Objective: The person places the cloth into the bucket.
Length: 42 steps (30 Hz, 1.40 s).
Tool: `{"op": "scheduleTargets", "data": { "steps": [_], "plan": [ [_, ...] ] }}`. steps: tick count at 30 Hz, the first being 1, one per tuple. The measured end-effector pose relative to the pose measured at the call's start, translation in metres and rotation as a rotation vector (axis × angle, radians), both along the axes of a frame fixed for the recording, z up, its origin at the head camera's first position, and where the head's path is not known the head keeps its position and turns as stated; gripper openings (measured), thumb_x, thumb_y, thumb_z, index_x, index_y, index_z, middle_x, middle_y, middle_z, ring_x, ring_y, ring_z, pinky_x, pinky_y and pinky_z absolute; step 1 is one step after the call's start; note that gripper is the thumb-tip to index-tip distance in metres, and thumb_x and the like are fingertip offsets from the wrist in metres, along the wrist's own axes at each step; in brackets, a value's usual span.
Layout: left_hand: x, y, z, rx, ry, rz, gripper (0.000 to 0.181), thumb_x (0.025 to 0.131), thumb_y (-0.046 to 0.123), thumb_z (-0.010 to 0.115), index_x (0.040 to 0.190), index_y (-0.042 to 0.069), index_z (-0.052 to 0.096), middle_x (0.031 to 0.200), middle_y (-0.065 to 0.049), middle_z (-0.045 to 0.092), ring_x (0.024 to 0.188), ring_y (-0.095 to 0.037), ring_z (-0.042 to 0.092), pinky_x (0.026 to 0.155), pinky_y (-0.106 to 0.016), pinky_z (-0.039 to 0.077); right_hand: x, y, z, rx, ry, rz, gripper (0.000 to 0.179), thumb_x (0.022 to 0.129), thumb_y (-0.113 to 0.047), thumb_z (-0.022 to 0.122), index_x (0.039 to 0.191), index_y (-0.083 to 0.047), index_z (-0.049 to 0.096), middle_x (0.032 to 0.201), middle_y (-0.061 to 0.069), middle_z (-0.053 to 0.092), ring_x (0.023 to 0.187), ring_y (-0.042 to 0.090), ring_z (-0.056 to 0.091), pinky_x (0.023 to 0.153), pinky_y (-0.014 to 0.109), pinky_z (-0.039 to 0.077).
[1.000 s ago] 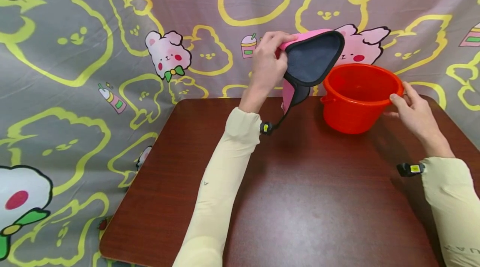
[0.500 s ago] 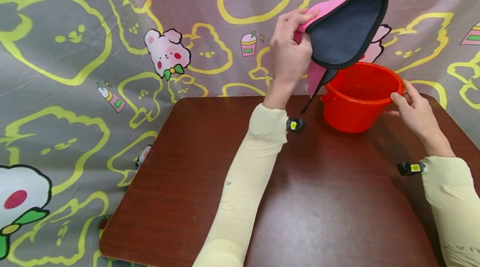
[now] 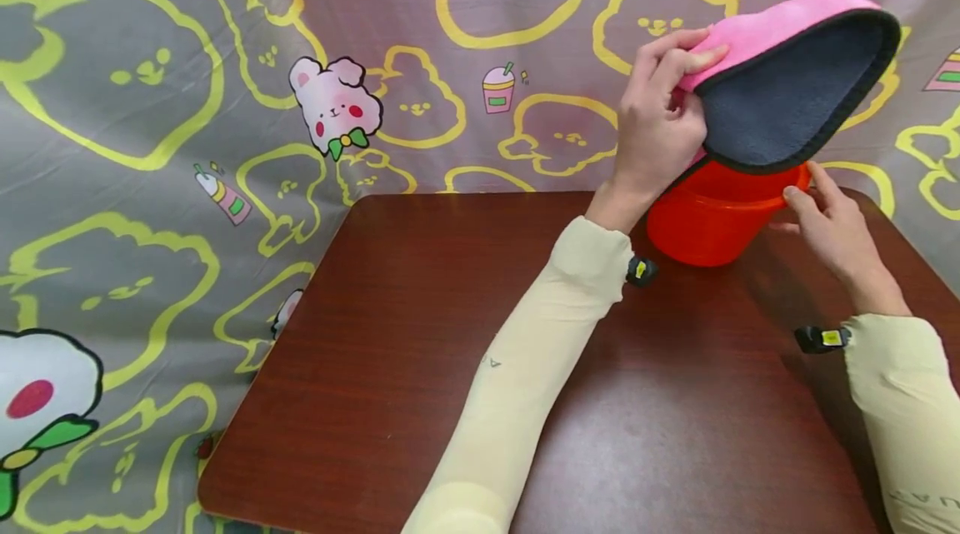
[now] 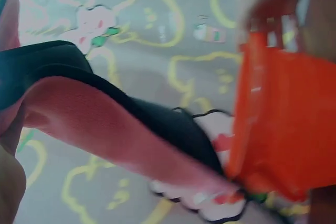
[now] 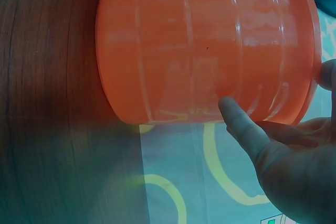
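In the head view my left hand (image 3: 663, 113) pinches a cloth (image 3: 795, 92), pink on one side and dark grey on the other, with a black bound edge. It is held up in front of the red bucket (image 3: 697, 230), covering much of the bucket's mouth and far rim in this view. The left wrist view shows the folded cloth (image 4: 94, 114) stretching toward the bucket (image 4: 289, 119). My right hand (image 3: 840, 234) grips the bucket's right rim. In the right wrist view, one finger of that hand (image 5: 294, 171) lies against the bucket's wall (image 5: 199, 45).
The bucket stands near the back right of a dark brown wooden table (image 3: 420, 334). Behind the table hangs a grey curtain (image 3: 450, 134) printed with yellow outlines and cartoon animals. Small black cameras are strapped to both wrists, over cream sleeves (image 3: 525, 384).
My left hand has carried the cloth to the right, first rising, then coming slightly down over the bucket. The right hand and the bucket have stayed in place.
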State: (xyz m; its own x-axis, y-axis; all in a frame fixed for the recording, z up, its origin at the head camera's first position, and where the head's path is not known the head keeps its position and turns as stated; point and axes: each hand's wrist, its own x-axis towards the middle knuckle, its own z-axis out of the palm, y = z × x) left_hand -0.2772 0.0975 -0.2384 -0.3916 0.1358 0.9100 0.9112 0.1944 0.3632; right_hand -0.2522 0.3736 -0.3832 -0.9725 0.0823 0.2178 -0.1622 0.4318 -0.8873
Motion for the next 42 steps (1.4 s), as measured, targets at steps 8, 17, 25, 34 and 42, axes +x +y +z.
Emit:
{"op": "scheduleTargets", "data": {
  "steps": [8,17,25,34,42],
  "plan": [
    [-0.010,0.018,-0.042,-0.173,-0.171,0.073,0.032,0.088,-0.003,0.051,0.115,0.004,0.067,0.135,-0.012,0.054,0.133,-0.016,0.047,0.107,-0.006,0.029,0.001,-0.001,0.000,0.028,-0.015,-0.016,0.053,0.102,-0.033,0.047,0.152,-0.043,0.029,0.110,-0.023,0.054,0.078,-0.014,0.062,0.061,0.009,0.051],
    [-0.020,0.026,-0.069,-0.589,-0.697,0.062,0.049,0.095,0.016,0.049,0.141,0.032,0.050,0.165,0.009,-0.001,0.150,-0.003,0.006,0.117,-0.028,0.030,0.002,-0.003,0.001,0.048,-0.055,-0.027,0.057,0.103,-0.035,0.043,0.156,-0.032,0.022,0.105,-0.022,0.051,0.079,-0.013,0.061,0.061,0.008,0.051],
    [-0.025,-0.001,-0.064,-0.538,-0.601,0.110,0.044,0.095,0.014,0.047,0.137,0.026,0.053,0.157,0.008,0.028,0.145,-0.004,0.020,0.117,-0.023,0.027,0.000,-0.006,0.002,0.088,-0.092,-0.023,0.059,0.104,-0.037,0.041,0.157,-0.034,0.017,0.142,0.013,0.050,0.077,-0.016,0.061,0.063,0.005,0.048],
    [-0.035,-0.060,-0.075,-0.654,-0.537,0.171,0.040,0.099,0.017,0.046,0.138,0.020,0.052,0.148,0.000,0.043,0.139,-0.013,0.035,0.116,-0.026,0.031,0.003,-0.001,0.009,0.267,-0.103,-0.076,0.063,0.103,-0.043,0.038,0.158,-0.032,0.011,0.152,0.028,0.035,0.104,0.011,0.067,0.091,0.029,0.054],
    [-0.032,-0.109,-0.080,-0.811,-0.429,0.201,0.039,0.102,0.023,0.045,0.139,0.015,0.051,0.145,-0.005,0.047,0.138,-0.019,0.040,0.117,-0.033,0.030,0.014,-0.015,0.029,0.549,0.106,-0.109,0.061,0.100,-0.026,0.045,0.154,-0.004,0.026,0.149,0.034,0.034,0.132,0.057,0.031,0.107,0.073,0.022]
  ]
}}
